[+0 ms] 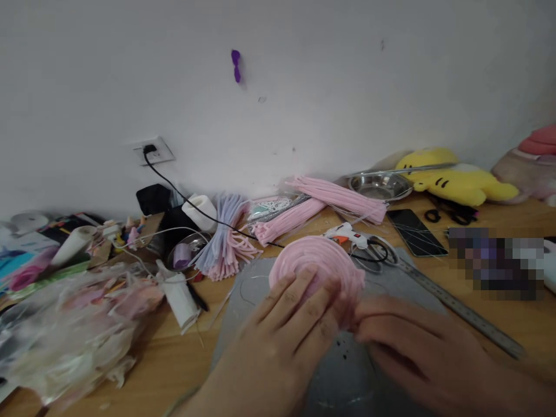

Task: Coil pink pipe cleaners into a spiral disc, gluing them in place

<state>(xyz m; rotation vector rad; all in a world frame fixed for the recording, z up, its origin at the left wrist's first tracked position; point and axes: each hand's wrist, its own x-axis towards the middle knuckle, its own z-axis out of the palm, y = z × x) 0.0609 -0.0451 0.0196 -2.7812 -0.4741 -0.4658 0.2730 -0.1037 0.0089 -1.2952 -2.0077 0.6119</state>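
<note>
Left hand [295, 324] lies on pink coil [324, 258], center frame; right hand [421, 341] contacts its edge; clamping cannot be told. Gray mat [343, 382] overlies wooden tabletop [160, 356]; wall [325, 110] bounds rear; wood separates mat from plastic bag [87, 330], lower left.

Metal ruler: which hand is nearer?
Right. The right hand is just below-left of the metal ruler in view, at the right edge of the pink coil; the left hand is farther left, on the coil.

Glue gun [358, 238] behind coil [324, 256]; phone [416, 233] right of both.
</note>
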